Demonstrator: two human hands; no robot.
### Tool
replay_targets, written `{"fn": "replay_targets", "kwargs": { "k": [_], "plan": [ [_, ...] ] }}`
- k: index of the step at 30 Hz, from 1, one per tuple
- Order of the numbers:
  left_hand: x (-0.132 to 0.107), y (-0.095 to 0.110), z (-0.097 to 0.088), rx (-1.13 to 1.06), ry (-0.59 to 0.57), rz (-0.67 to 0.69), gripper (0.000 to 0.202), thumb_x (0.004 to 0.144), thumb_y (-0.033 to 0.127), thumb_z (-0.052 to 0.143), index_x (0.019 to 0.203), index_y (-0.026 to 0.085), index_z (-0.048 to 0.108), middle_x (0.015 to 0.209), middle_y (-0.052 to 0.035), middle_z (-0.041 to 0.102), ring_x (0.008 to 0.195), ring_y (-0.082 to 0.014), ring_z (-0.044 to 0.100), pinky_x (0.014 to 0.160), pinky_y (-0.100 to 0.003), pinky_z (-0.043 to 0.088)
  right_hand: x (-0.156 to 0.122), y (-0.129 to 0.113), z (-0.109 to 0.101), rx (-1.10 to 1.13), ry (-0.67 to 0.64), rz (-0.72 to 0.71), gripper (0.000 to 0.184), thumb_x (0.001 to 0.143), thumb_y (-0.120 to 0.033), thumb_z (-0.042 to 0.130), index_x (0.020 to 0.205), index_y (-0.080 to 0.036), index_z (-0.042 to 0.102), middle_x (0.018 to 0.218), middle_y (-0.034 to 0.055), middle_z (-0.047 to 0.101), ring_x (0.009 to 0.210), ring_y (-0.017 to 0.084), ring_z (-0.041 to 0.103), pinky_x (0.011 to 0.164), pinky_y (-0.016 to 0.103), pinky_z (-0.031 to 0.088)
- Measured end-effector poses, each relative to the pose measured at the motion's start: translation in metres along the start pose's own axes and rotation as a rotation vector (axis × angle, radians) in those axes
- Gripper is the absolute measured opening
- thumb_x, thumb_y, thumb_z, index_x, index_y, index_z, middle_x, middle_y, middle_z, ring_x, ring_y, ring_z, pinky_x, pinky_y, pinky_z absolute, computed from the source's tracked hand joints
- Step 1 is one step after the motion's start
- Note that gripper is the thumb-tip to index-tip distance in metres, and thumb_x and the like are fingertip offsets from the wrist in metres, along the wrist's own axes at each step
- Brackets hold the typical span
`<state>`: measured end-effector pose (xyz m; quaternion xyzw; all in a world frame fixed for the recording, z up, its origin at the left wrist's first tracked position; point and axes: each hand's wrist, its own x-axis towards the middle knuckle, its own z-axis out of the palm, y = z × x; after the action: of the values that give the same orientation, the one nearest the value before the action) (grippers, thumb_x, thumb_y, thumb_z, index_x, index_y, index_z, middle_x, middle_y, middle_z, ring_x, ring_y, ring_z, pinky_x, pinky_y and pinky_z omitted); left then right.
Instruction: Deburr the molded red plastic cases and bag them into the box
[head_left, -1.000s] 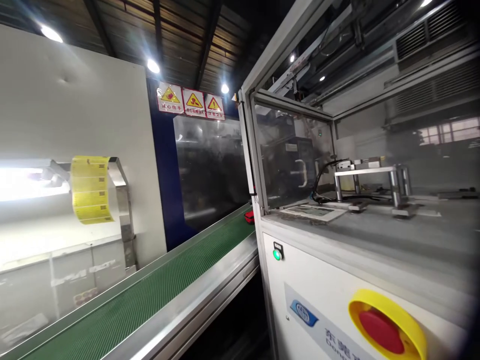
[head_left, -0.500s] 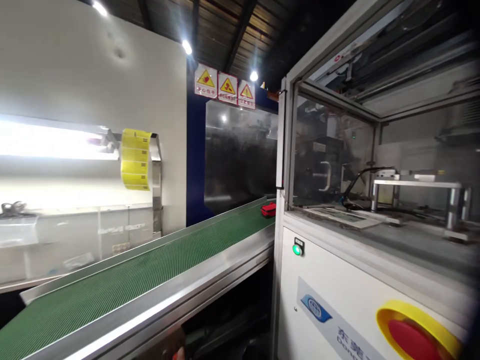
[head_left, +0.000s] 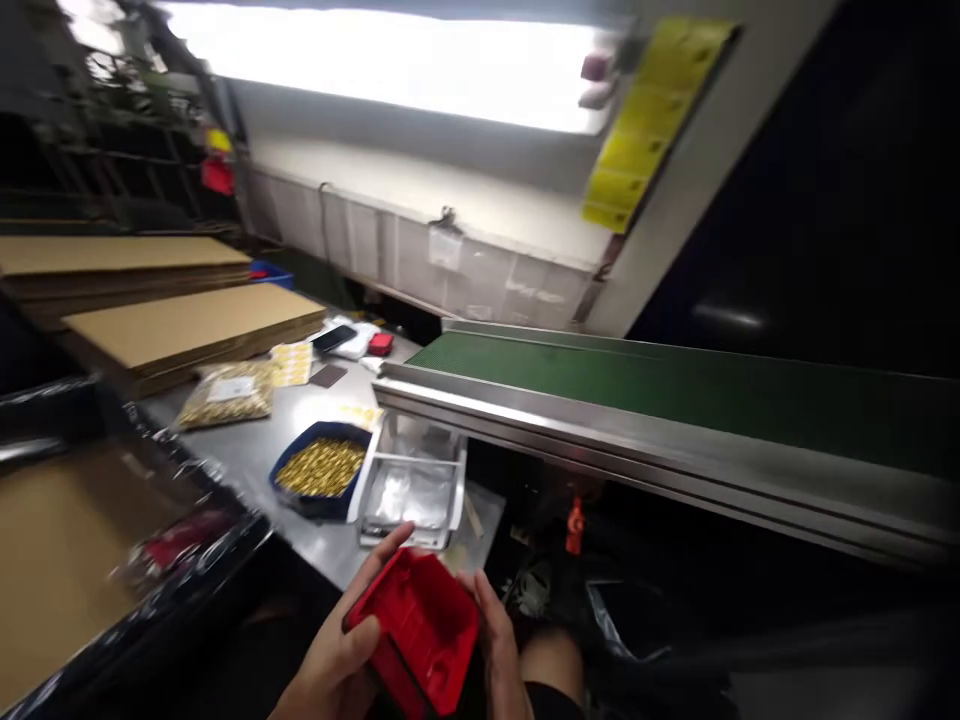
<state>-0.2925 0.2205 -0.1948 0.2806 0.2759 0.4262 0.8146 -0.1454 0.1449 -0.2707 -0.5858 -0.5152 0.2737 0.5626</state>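
Note:
A red, hollow plastic housing [head_left: 421,622] is held low in front of me, its open inside facing up. My left hand [head_left: 341,640] grips its left side, thumb over the near edge and index finger stretched along the far rim. Along its right side my right hand [head_left: 495,640] rests its fingers against the wall. Just beyond stand a dark blue tub [head_left: 281,470] of small brass-coloured parts and a white, divided tray [head_left: 459,490] with clear plastic in it.
A green conveyor belt [head_left: 600,390] slopes away on the right. Stacked cardboard sheets [head_left: 195,320], a bag of brass-coloured parts [head_left: 229,395] and a small red piece [head_left: 380,344] lie on the metal table [head_left: 300,540]. At left stands a carton [head_left: 60,560] lined with black plastic.
My view has swung left and down from the conveyor and machine cabinet to the table. Both hands are now in view, holding a red housing.

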Motion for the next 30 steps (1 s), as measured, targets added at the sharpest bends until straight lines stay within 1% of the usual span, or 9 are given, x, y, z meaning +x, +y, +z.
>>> {"fn": "replay_targets", "kwargs": {
  "k": [4, 8, 10, 12, 15, 17, 24, 27, 30],
  "plan": [
    [-0.012, 0.001, -0.031, -0.153, -0.182, 0.028, 0.091, 0.072, 0.042, 0.082, 0.148, 0.027, 0.036, 0.131, -0.012, 0.06, 0.123, -0.0332, 0.057, 0.102, -0.038, 0.049, -0.006, -0.011, 0.008, -0.118, -0.041, -0.12, 0.059, 0.087, -0.051, 0.061, 0.142, -0.036, 0.046, 0.141, 0.0101, 0.054, 0.126, 0.035, 0.055, 0.096, 0.05, 0.055],
    [-0.02, 0.009, -0.05, -0.113, -0.117, 0.048, 0.085, 0.072, 0.047, 0.082, 0.144, 0.026, 0.042, 0.138, -0.0141, 0.055, 0.124, -0.0366, 0.054, 0.1, -0.041, 0.049, -0.007, -0.029, 0.02, -0.22, -0.06, -0.301, 0.043, 0.08, -0.048, 0.072, 0.121, -0.036, 0.065, 0.136, 0.0079, 0.06, 0.13, 0.037, 0.051, 0.106, 0.057, 0.044],
    [-0.02, 0.009, -0.06, -0.055, -0.01, 0.057, 0.075, 0.078, 0.06, 0.071, 0.139, 0.023, 0.048, 0.141, -0.0156, 0.053, 0.127, -0.0388, 0.051, 0.101, -0.043, 0.048, -0.004, -0.034, 0.032, -0.081, -0.106, -0.174, 0.037, 0.074, -0.053, 0.077, 0.103, -0.032, 0.071, 0.121, 0.0065, 0.069, 0.125, 0.037, 0.055, 0.106, 0.056, 0.043],
    [-0.021, 0.006, -0.071, 0.009, 0.087, 0.062, 0.069, 0.088, 0.068, 0.051, 0.136, 0.019, 0.051, 0.141, -0.0166, 0.053, 0.128, -0.0399, 0.05, 0.103, -0.046, 0.044, -0.002, -0.035, 0.044, 0.176, -0.132, 0.156, 0.044, 0.078, -0.062, 0.068, 0.103, -0.026, 0.07, 0.111, 0.0082, 0.073, 0.113, 0.034, 0.064, 0.098, 0.052, 0.051],
    [-0.025, 0.002, -0.086, 0.096, 0.143, 0.1, 0.064, 0.096, 0.064, 0.035, 0.139, 0.02, 0.05, 0.144, -0.0143, 0.052, 0.131, -0.0384, 0.047, 0.111, -0.051, 0.034, -0.001, -0.032, 0.06, 0.596, -0.115, 0.645, 0.05, 0.091, -0.062, 0.048, 0.113, -0.021, 0.067, 0.107, 0.0097, 0.074, 0.094, 0.026, 0.07, 0.083, 0.041, 0.058],
    [-0.03, 0.001, -0.095, 0.135, 0.145, 0.134, 0.059, 0.098, 0.06, 0.035, 0.141, 0.022, 0.048, 0.147, -0.0106, 0.05, 0.135, -0.0364, 0.043, 0.116, -0.049, 0.027, -0.004, -0.028, 0.066, 0.78, -0.116, 0.799, 0.047, 0.093, -0.059, 0.048, 0.112, -0.021, 0.067, 0.107, 0.009, 0.074, 0.093, 0.024, 0.07, 0.082, 0.039, 0.058],
    [-0.044, 0.002, -0.108, 0.13, 0.145, 0.211, 0.068, 0.096, 0.066, 0.024, 0.14, 0.021, 0.049, 0.147, -0.0087, 0.05, 0.137, -0.0334, 0.042, 0.115, -0.04, 0.032, -0.01, -0.029, 0.073, 0.92, -0.125, 0.899, 0.042, 0.094, -0.054, 0.05, 0.112, -0.022, 0.07, 0.106, 0.007, 0.075, 0.094, 0.022, 0.07, 0.085, 0.039, 0.057],
    [-0.046, 0.003, -0.107, 0.224, 0.139, 0.226, 0.057, 0.094, 0.06, 0.046, 0.142, 0.029, 0.046, 0.149, -0.004, 0.048, 0.135, -0.0294, 0.045, 0.109, -0.033, 0.041, -0.003, -0.038, 0.078, 0.973, -0.13, 0.9, 0.04, 0.095, -0.053, 0.05, 0.117, -0.026, 0.07, 0.112, 0.0052, 0.074, 0.102, 0.022, 0.07, 0.084, 0.036, 0.058],
    [-0.048, 0.002, -0.106, 0.418, 0.149, 0.234, 0.056, 0.091, 0.041, 0.064, 0.143, 0.038, 0.041, 0.153, 0.0029, 0.043, 0.137, -0.0235, 0.044, 0.112, -0.027, 0.039, 0.002, -0.045, 0.079, 0.957, -0.107, 0.853, 0.04, 0.093, -0.054, 0.051, 0.116, -0.028, 0.071, 0.112, 0.0049, 0.075, 0.102, 0.022, 0.07, 0.082, 0.034, 0.06]
  ]
}}
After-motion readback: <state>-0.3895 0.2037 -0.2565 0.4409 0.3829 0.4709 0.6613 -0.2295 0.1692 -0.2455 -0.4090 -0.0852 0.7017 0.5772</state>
